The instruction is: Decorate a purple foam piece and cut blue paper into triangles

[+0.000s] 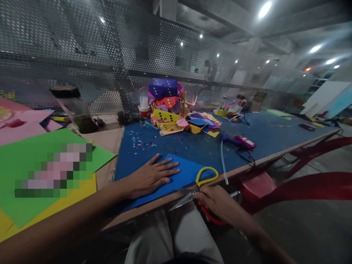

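A blue paper sheet (184, 169) lies near the front edge of the blue-topped table. My left hand (150, 176) rests flat on it with the fingers spread. At the table's edge my right hand (214, 200) grips a pair of scissors (197, 189) with one yellow and one red handle loop. Their blades are apart and point left, past the edge and above my lap. The red loop is partly hidden by my right hand. Small coloured paper bits (143, 144) are scattered beyond my left hand.
Green paper (49, 146) and yellow paper (86, 187) lie at the left, near a dark-lidded jar (75, 110). A pile of coloured paper crafts (166, 110) stands at the back. A glue gun (239, 140) with a long clear stick sits right. Red chairs (299, 190) flank the table.
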Demonstrator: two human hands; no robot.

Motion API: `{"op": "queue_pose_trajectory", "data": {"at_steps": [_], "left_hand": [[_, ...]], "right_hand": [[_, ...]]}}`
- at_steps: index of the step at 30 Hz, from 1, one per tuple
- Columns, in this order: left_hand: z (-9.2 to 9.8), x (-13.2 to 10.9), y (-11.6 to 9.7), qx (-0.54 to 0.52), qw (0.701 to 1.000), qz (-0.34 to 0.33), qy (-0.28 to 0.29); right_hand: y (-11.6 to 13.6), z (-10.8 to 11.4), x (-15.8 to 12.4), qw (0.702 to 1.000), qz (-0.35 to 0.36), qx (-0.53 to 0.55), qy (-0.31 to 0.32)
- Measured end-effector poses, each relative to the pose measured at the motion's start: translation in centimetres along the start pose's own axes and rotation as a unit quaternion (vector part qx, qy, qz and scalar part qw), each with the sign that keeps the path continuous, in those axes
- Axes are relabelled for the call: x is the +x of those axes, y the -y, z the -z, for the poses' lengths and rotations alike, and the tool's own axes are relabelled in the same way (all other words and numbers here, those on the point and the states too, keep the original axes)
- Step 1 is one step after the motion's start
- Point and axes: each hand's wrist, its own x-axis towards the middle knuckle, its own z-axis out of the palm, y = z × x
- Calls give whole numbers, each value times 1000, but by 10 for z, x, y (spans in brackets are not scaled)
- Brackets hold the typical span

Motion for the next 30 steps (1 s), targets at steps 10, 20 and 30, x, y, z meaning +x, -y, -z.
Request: {"op": "queue_pose_trajectory", "data": {"at_steps": [10, 20, 30], "left_hand": [[1, 0, -1, -9, 1000, 2, -3], [9, -12, 0, -12, 1000, 20, -9], [2, -16, 6, -12, 1000, 3, -17]], "right_hand": [[-7, -7, -3, 1000, 2, -15, -8], [-7, -3, -1, 1000, -8, -19, -5], [3, -5, 6, 1000, 0, -27, -13]]}}
